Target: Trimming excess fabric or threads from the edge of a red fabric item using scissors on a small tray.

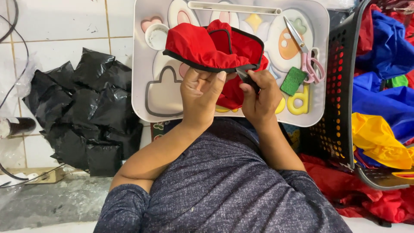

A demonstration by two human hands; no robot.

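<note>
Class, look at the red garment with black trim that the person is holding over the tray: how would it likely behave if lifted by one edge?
The red garment would probably hang limp: it already bunches in soft folds where the left hand and right hand pinch it. It looks thin, so likely light. Its slightly shiny surface suggests it may slip through a loose grip.

The red cloth point(207, 45) looks thin and slightly shiny, edged in matt black binding. The tray point(142, 86) is smooth plastic. The black bags point(86, 112) are glossy, crinkled film. The scissors point(297, 39) have bright metal blades.
</note>
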